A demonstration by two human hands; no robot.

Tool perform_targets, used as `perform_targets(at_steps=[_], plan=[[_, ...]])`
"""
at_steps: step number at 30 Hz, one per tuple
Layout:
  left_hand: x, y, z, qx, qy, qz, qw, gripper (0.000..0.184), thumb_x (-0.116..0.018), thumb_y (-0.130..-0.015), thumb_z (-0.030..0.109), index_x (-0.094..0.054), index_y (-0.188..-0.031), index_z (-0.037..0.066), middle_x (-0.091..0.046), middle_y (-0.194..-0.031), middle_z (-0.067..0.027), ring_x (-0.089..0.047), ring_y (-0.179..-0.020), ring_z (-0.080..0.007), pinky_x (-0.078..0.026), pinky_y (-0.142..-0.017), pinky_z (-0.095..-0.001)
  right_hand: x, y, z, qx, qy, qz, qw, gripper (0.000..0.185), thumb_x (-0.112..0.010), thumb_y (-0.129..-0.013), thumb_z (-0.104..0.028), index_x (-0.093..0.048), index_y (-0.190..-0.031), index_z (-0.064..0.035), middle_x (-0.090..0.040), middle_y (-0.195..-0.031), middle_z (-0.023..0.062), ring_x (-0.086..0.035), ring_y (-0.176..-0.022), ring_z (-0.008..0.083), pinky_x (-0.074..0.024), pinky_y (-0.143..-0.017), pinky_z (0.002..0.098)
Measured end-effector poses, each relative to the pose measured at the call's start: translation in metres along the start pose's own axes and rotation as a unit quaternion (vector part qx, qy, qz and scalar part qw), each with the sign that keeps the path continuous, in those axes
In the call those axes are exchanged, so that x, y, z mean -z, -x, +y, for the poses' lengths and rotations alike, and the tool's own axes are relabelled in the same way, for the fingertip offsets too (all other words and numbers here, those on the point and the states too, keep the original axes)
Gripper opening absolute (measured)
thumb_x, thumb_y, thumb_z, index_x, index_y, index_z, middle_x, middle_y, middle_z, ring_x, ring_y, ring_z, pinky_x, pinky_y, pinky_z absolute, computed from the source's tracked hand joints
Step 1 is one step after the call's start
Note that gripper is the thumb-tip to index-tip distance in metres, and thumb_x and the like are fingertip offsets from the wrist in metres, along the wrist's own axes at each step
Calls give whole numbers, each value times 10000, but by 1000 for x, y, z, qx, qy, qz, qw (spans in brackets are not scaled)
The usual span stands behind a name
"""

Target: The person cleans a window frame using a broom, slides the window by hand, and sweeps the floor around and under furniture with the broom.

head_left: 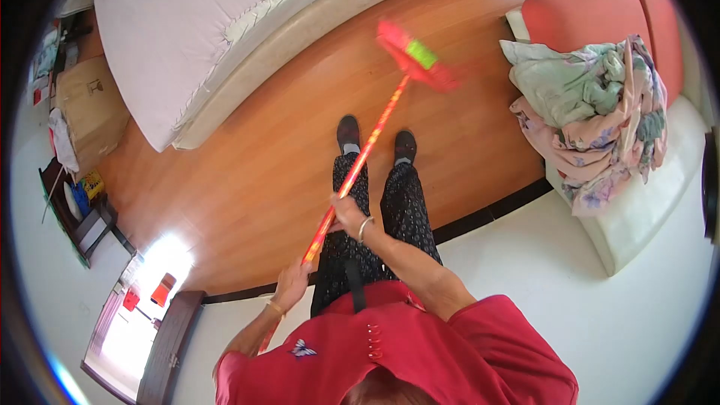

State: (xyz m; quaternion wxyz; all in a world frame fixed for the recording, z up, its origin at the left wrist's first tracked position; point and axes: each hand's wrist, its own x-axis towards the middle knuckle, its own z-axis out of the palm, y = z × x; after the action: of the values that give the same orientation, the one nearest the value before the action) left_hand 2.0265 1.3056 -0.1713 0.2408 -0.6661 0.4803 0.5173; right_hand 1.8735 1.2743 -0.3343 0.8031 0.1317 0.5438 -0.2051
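Note:
A broom with a red and lime-green head (421,52) and a long red-and-yellow patterned handle (373,137) runs diagonally in front of my body. Its head is slightly blurred and lies over the wooden floor beyond my feet. My right hand (349,216), with a bracelet at the wrist, is closed around the middle of the handle. Nearer my body, my left hand (292,286) grips the same handle close to its upper end, also below a bracelet. The handle's end passes behind my left forearm.
A pale bed (202,30) stands ahead on the left. To the right, a white and coral sofa (592,15) carries crumpled floral bedding (585,105). A cardboard box (91,109) and a dark chair (97,225) are at the left. An open door (169,345) lies behind left.

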Motion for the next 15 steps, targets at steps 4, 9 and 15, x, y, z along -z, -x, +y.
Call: perform_targets(at_steps=[4,9,15], plan=[[-5,80,-2,62,49,9,997,335,-398,-894,320,-480,-871,-4,-541,-706,-270,-534,-706,-462,-398,-610,-511,-16,70,24,-36,-4,-79,996,272,-433,-911,-331,-398,-954,-64,-554,-699,102,-630,-674,285,-540,-570,430],[-13,22,63,-12,183,1,983,317,-388,-912,318,-470,-780,42,-452,-527,-65,-495,-470,-195,-370,-440,-359,14,51,-43,171,15,24,985,203,-481,-886,-248,-432,-849,-54,-521,-603,87,-575,-478,231,-500,-416,379],[-105,-164,206,-200,230,141,942,430,-275,-937,324,-542,-1072,14,-607,-912,-194,-602,-817,-280,-472,-698,-384,76,58,-160,349,-61,205,913,61,-426,-867,-164,-418,-882,-105,-377,-606,8,-412,-440,118,-414,-357,307]])
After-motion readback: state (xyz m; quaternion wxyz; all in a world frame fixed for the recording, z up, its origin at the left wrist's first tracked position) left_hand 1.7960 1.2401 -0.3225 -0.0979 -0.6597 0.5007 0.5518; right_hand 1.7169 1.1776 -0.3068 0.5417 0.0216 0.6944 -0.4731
